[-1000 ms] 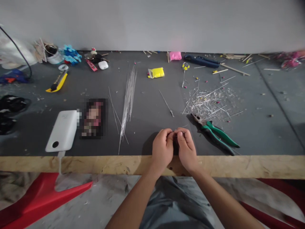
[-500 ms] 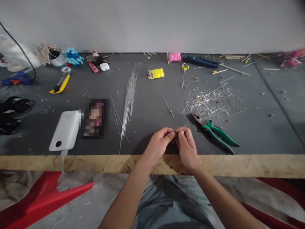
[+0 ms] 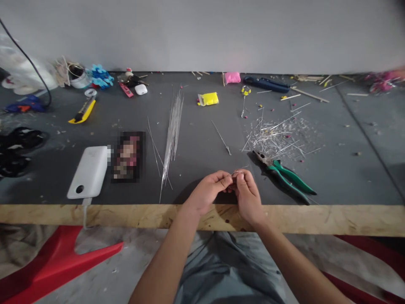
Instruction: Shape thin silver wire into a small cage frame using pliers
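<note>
Close to the table's front edge, my left hand (image 3: 212,189) and my right hand (image 3: 248,191) meet, thumbs and fingers pinched. Between them is a thin metal wire (image 3: 236,172), bowed upward in a small curve; most of it is hidden by the fingers. A twisted wire piece (image 3: 222,138) with a small loop at its lower end lies just beyond my hands. To the right rest pliers (image 3: 281,173) with green and black handles. Left of my hands is a bundle of long straight wires (image 3: 172,131).
Cut wire scraps (image 3: 275,133) are scattered beyond the pliers. A yellow packet (image 3: 209,99), a pink packet (image 3: 232,77) and a dark blue tool (image 3: 267,84) lie farther back. On the left are a white power bank (image 3: 88,171), a blurred-out rectangle (image 3: 129,156) and a yellow cutter (image 3: 83,111).
The wire between my fingers now shows a raised curve where it was barely visible before. Both hands stay in nearly the same place; the view has shifted slightly.
</note>
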{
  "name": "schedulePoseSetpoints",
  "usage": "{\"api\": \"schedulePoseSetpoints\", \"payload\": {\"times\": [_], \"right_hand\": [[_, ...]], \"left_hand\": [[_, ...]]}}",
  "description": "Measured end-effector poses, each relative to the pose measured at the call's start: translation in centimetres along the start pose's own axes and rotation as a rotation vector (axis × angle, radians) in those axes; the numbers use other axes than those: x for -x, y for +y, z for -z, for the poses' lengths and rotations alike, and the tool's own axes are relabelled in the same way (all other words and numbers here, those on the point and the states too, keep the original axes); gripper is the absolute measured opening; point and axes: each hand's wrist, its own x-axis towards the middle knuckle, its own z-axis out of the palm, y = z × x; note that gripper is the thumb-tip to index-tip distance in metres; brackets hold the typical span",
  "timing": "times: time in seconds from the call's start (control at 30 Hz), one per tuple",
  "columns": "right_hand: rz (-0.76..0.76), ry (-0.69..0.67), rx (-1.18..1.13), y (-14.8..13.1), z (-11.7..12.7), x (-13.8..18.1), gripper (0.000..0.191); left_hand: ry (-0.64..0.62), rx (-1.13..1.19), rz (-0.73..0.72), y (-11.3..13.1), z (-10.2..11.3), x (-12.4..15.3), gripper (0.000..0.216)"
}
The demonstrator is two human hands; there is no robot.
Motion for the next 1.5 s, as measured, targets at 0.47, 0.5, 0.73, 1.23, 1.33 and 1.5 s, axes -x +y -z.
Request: {"api": "schedulePoseSetpoints", "payload": {"times": [0.47, 0.5, 0.73, 1.23, 1.33, 1.5], "right_hand": [[-0.009, 0.140, 0.067, -0.2, -0.3, 0.1, 0.023], [-0.016, 0.136, 0.068, -0.3, -0.3, 0.1, 0.023], [-0.043, 0.110, 0.082, -1.0, -0.5, 0.1, 0.015], [-0.007, 0.104, 0.106, -1.0, -0.5, 0.1, 0.021], [-0.017, 0.089, 0.089, -0.9, -0.6, 0.1, 0.019], [-0.030, 0.111, 0.061, -1.1, -0.7, 0.1, 0.022]], "left_hand": [[0.219, 0.016, -0.150, -1.4, -0.8, 0.5, 0.023], [0.242, -0.006, -0.159, -1.4, -1.0, 0.5, 0.023], [0.341, -0.135, -0.162, -1.7, -1.6, 0.8, 0.018], [0.466, -0.351, -0.226, -2.2, -1.9, 0.7, 0.019], [0.483, -0.424, -0.246, -2.3, -1.9, 0.8, 0.020], [0.492, -0.536, -0.279, -2.5, -1.8, 0.9, 0.020]]}}
